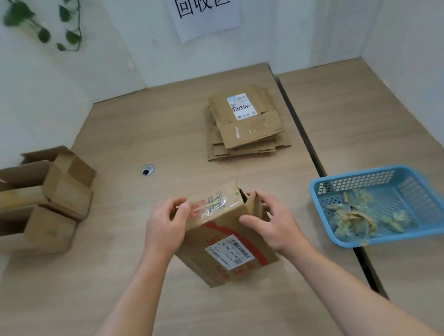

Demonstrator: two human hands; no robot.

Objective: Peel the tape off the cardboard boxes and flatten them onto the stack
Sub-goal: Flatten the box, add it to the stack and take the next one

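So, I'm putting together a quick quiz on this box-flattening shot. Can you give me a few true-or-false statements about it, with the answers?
1. The left hand and the right hand both hold the box. True.
2. The blue basket is empty. False: it holds crumpled tape scraps.
3. The stack of flattened boxes lies on the table, beyond the held box. True.
4. The open boxes sit on the person's right. False: they are on the left.
5. Clear tape is on the held box's top end. True.
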